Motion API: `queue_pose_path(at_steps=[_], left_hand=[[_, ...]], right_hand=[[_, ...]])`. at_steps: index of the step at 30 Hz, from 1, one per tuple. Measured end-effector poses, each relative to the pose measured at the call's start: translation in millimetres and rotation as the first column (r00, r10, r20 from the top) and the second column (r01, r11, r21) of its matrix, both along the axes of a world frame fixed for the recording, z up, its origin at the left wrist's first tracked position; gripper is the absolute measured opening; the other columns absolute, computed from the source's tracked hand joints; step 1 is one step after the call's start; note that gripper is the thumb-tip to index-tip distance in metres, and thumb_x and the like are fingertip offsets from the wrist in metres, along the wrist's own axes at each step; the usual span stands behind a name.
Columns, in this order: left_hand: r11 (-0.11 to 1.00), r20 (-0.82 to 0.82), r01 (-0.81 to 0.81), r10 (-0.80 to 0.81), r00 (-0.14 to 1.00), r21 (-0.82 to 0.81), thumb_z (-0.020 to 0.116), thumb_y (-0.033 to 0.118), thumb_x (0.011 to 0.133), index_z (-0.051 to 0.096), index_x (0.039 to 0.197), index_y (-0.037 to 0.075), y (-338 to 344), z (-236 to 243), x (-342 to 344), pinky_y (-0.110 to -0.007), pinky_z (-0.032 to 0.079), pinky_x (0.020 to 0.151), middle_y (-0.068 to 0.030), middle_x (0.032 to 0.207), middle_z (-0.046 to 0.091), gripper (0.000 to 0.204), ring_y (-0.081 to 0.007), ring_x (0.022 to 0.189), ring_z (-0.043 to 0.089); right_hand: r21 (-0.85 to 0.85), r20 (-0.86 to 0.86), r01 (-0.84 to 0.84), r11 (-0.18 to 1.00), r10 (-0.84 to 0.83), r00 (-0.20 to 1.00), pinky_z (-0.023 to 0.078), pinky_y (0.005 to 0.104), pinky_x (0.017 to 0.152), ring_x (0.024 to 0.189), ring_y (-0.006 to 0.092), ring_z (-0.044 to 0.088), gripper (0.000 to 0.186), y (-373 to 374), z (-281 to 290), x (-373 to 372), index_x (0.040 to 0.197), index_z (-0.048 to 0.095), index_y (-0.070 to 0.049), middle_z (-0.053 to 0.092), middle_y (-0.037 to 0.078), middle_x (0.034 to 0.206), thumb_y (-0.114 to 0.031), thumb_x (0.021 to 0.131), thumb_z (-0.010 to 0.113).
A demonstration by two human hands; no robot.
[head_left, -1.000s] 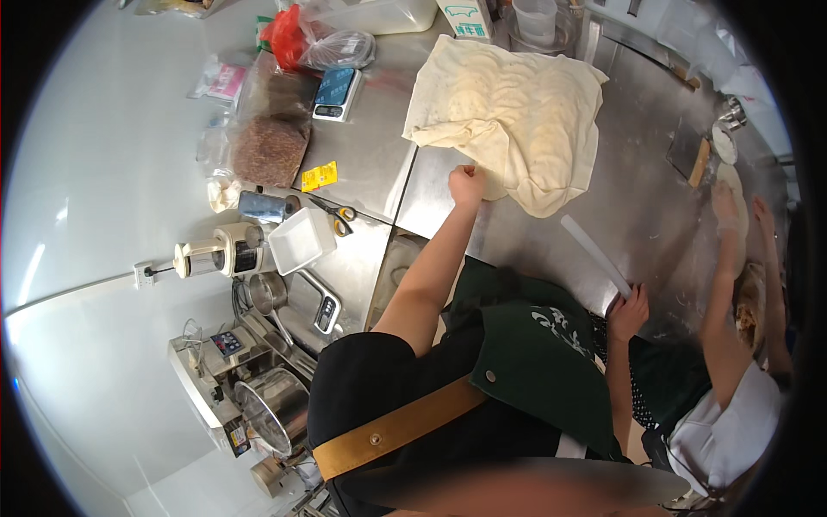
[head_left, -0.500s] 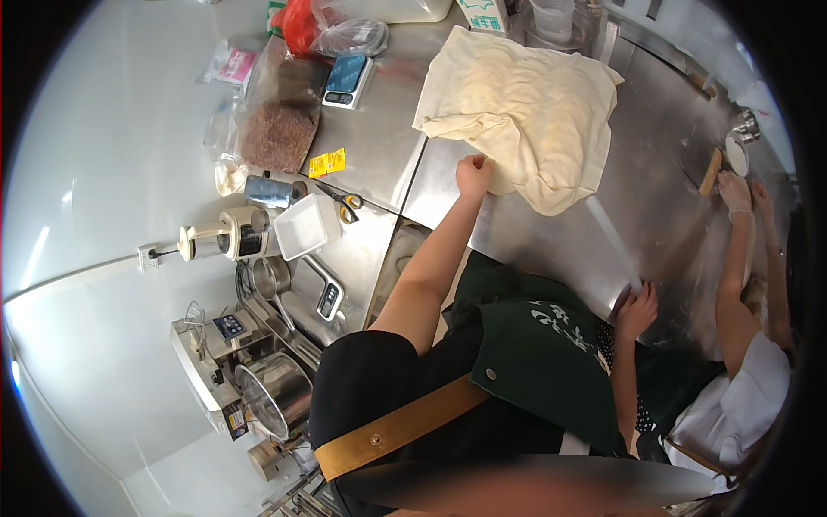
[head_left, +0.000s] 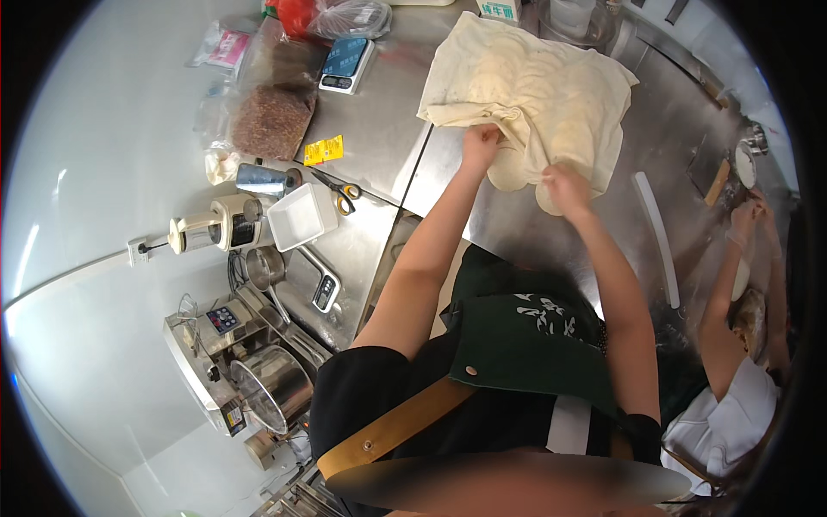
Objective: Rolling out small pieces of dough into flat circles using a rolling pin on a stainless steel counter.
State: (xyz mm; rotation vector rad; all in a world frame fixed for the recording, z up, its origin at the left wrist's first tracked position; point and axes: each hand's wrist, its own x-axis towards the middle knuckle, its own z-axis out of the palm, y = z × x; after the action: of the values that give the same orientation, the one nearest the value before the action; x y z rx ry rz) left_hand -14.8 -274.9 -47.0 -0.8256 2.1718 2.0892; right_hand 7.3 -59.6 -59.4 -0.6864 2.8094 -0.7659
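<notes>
A cream cloth (head_left: 560, 90) lies over rows of rounded lumps on the steel table. My left hand (head_left: 481, 148) is closed on the cloth's bunched near edge, left of centre. Farther right, my right hand (head_left: 567, 188) pinches the same edge. Between and below the hands, pale rounded pieces, seemingly dough (head_left: 510, 172), show from under the lifted cloth. The rest of what it covers is hidden. A long white strip (head_left: 657, 237), perhaps a plastic scraper, lies on the table to the right of my right hand.
Left on the steel table are scissors (head_left: 343, 194), a white tray (head_left: 301, 215), a kitchen scale (head_left: 346, 65), yellow packets (head_left: 324, 150) and a bag of brown crumbs (head_left: 274, 121). A mixer bowl (head_left: 274, 388) stands lower left. A co-worker's hands (head_left: 748, 215) work at far right.
My right hand has left the white strip at the table's near right and now grips the cloth. The near edge is pulled back, exposing pale pieces. My left hand stays on the cloth.
</notes>
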Motion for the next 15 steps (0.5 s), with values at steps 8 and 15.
queue_pose_path(at_steps=[8,15], left_hand=[[0.621,-0.135,0.174,-0.418,0.899,-0.764,0.057,0.004,0.079,0.053,0.115,-0.003,16,-5,56,-0.038,0.043,0.091,-0.0217,0.118,0.053,0.037,-0.0358,0.107,0.052],[0.48,-0.097,0.146,-0.445,0.89,-0.865,0.057,0.002,0.076,0.046,0.119,-0.009,33,-8,60,-0.04,0.043,0.091,-0.0252,0.124,0.047,0.046,-0.0377,0.11,0.048]], right_hand=[[-0.337,-0.17,0.534,0.775,-0.608,0.775,0.048,0.0373,0.071,0.077,0.0302,0.06,0.019,4,17,-10,0.098,0.06,-0.009,0.06,0.011,0.093,-0.015,0.081,0.06],[-0.38,-0.145,0.151,0.913,-0.22,0.965,0.048,0.0392,0.073,0.086,0.0306,0.058,0.024,-26,20,38,0.102,0.057,-0.009,0.057,0.009,0.099,-0.011,0.079,0.062]])
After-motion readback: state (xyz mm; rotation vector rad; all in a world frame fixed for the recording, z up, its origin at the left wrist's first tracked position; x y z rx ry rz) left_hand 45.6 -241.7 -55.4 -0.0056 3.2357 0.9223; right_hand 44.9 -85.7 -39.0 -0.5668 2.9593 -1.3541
